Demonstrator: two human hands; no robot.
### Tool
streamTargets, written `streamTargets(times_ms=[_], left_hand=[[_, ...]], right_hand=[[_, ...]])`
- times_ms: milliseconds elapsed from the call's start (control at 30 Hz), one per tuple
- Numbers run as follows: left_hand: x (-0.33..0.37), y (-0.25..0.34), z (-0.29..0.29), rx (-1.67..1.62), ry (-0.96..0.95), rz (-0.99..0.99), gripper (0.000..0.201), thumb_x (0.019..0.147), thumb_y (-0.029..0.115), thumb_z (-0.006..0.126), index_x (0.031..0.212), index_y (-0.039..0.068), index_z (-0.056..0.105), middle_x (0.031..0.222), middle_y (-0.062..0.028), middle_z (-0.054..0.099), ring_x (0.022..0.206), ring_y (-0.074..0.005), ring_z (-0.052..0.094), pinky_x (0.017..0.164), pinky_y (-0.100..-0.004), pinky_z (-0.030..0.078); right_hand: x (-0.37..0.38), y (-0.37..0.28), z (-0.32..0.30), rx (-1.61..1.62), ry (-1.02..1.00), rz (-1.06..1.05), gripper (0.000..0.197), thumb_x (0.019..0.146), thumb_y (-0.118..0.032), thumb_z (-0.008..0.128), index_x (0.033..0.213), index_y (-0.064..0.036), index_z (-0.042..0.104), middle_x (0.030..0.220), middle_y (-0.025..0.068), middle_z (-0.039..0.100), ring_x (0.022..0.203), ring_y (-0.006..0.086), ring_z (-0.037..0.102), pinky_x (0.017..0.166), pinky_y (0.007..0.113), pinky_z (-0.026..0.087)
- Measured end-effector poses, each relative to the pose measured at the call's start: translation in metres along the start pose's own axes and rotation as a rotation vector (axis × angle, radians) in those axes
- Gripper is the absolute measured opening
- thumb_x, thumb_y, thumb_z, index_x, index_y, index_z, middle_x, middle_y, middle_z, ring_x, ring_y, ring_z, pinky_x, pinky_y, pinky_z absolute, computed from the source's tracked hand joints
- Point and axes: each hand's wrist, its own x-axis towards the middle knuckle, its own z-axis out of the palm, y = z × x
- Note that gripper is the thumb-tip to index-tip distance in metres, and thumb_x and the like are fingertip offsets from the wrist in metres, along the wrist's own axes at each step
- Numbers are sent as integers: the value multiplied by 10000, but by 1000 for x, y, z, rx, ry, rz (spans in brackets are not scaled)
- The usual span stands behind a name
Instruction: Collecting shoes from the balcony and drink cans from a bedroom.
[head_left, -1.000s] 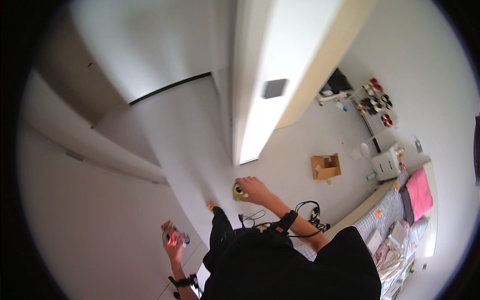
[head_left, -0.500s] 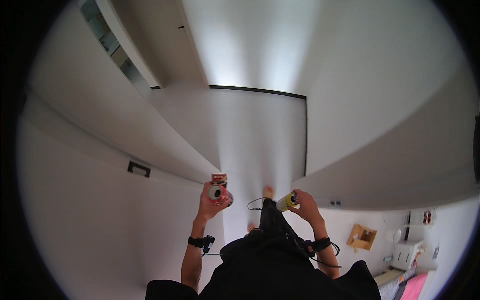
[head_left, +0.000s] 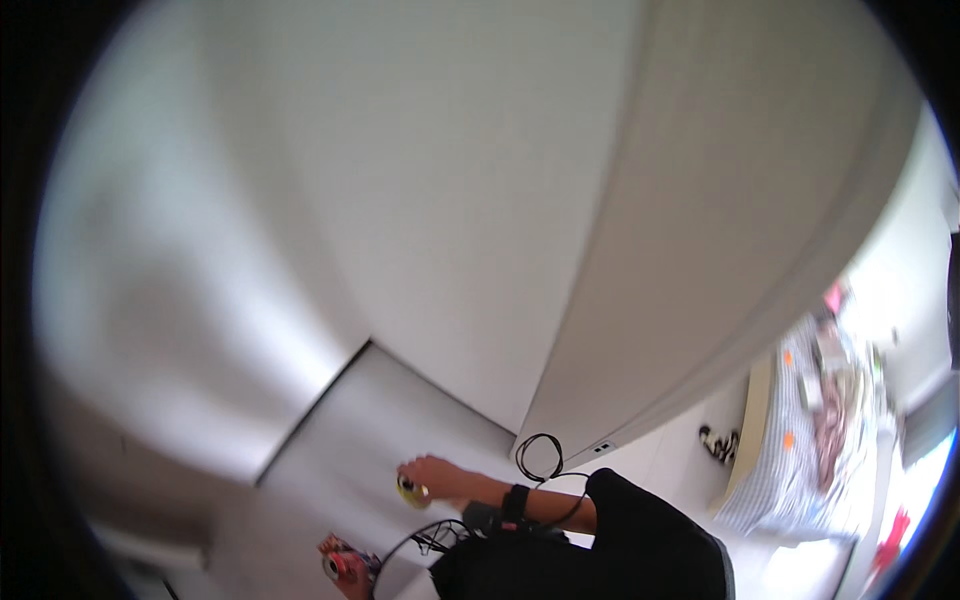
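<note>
My left hand (head_left: 352, 580), low in the picture and partly cut off by its lower edge, is closed round a red drink can (head_left: 335, 566) whose top faces up. A small reddish patterned piece (head_left: 332, 544) shows beside that can, too blurred to name. Farther up and to the right, my right hand (head_left: 432, 472) grips a yellow drink can (head_left: 411, 490), its fingers wrapped over the far side. A black strap with a small device (head_left: 514, 503) sits on my right wrist, and a thin black cable (head_left: 540, 457) loops beside that forearm.
A tall white wall (head_left: 480, 200) rises in front, meeting the grey floor (head_left: 400, 400) at a dark skirting. An outlet (head_left: 603, 446) is low on the wall's right section. At the right stands a bed (head_left: 790, 420) with striped bedding; black-and-white footwear (head_left: 718, 445) lies beside it.
My view has swung to the right, bringing the wall corner and the bed into sight. Both hands now appear lower and farther left, still holding their cans.
</note>
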Motion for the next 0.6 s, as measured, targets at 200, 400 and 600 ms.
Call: streamTargets(times_ms=[200,400,600], left_hand=[[12,-57,5,414,-677,-66,393,869,51,668,1226,75,506,939,-35,587,858,-131,630,625,-269,547],[101,-88,87,862,-1309,-14,508,657,79,837,1047,40,514,863,-46,659,786,-129,632,758,-303,535],[-27,-175,183,987,-1676,-150,635,620,201,925,1089,23,535,969,-46,658,885,-148,638,813,-315,527]], right_hand=[[-139,-1,13,-64,169,187,645,734,-233,773,1264,-34,465,1111,154,603,1078,328,583,934,428,462],[-238,-18,47,-27,494,721,664,730,-305,791,1263,-39,498,1115,162,633,1086,350,597,961,437,457],[-419,-77,89,87,771,1180,656,729,-344,800,1249,-55,523,1129,157,642,1101,363,585,971,436,449]])
